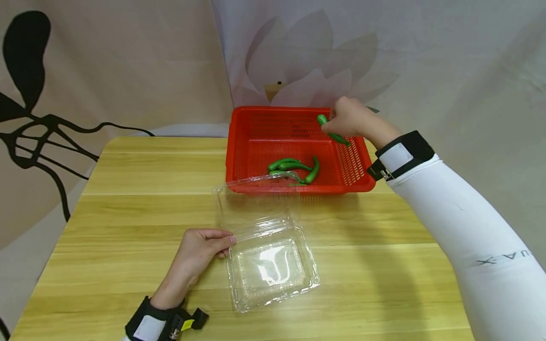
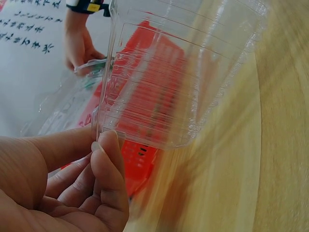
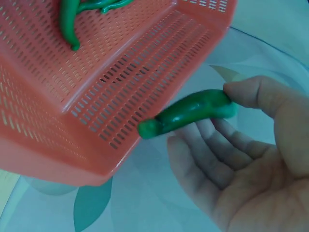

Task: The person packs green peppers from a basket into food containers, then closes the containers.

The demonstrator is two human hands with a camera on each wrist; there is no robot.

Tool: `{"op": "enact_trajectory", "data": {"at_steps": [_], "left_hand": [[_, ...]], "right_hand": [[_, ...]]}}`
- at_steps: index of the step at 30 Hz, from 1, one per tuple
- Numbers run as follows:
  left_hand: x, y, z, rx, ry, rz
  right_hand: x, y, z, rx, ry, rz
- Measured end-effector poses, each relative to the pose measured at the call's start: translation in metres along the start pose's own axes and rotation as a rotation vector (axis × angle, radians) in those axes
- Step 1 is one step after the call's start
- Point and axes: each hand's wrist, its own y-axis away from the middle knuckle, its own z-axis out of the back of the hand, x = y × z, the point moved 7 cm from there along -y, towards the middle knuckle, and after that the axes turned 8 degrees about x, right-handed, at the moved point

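Note:
In the head view my right hand [image 1: 351, 118] pinches a green chili pepper [image 1: 339, 138] above the right side of a red plastic basket [image 1: 371, 182]. The right wrist view shows that chili pepper [image 3: 193, 112] between thumb and fingers, close to the basket's perforated wall [image 3: 140, 77]. Several more green chili peppers [image 1: 294, 166] lie inside the basket near its front wall. My left hand [image 1: 200, 251] pinches the left edge of a clear plastic clamshell box [image 1: 270, 270] by the hinge. Its lid [image 1: 256, 203] is raised, and its upper part overlaps the basket's front in view.
A light wooden table [image 1: 149, 189] bears the box and the basket. Behind it hangs a pale cloth [image 1: 170, 61] with printed flowers and black shapes. The basket stands near the table's far edge, close to the cloth.

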Motion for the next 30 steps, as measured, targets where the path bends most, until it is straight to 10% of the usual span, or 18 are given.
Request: {"op": "enact_trajectory", "data": {"at_steps": [10,30], "left_hand": [[0.002,-0.003,0.0,0.0,-0.012,0.015],[0.003,-0.002,0.002,-0.001,0.007,0.013]], "right_hand": [[-0.003,0.03,0.01,-0.248,-0.096,0.097],[0.015,0.076,-0.008,-0.436,-0.181,0.255]]}}
